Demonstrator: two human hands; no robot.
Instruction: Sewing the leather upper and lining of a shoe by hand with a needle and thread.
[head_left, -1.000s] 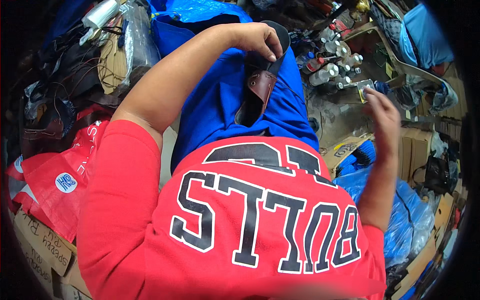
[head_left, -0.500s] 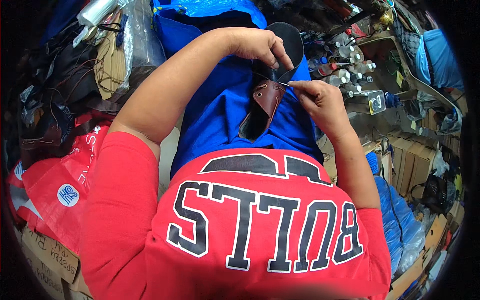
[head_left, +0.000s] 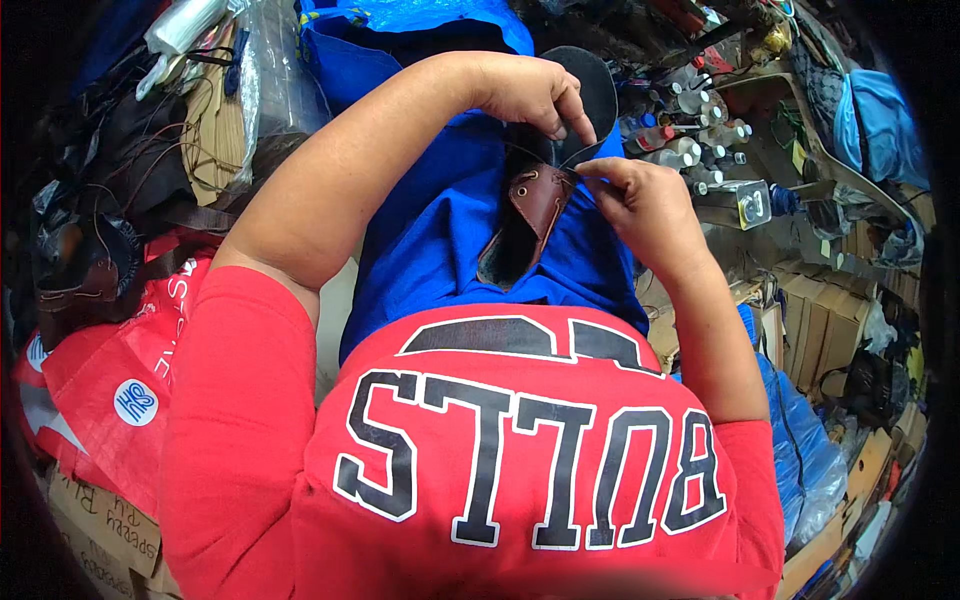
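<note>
On my lap lies a brown leather shoe (head_left: 540,210), its open heel end toward me, with metal eyelets and a thin lace at its side. A black rounded piece (head_left: 590,85) reaches out beyond its front. My left hand (head_left: 540,97) curls over the shoe's dark front part from above, thumb and fingers bent down onto it. Close by on the right, my right hand (head_left: 645,200) pinches something thin and needle-like at the upper edge of the brown leather. Fine dark thread shows near the fingertips. What lies beneath the left palm is hidden.
Several bottles (head_left: 690,150) stand at the far right, near a clear square container (head_left: 745,205). Cardboard (head_left: 820,320) and blue plastic (head_left: 800,440) lie at the right. A red bag (head_left: 110,390) and another brown shoe (head_left: 85,275) are at the left. A blue bag (head_left: 345,65) lies beyond my knees.
Both hands have shifted very slightly to the right with the shoe's front. The pale thin tip that showed at my right fingertips is now scarcely visible.
</note>
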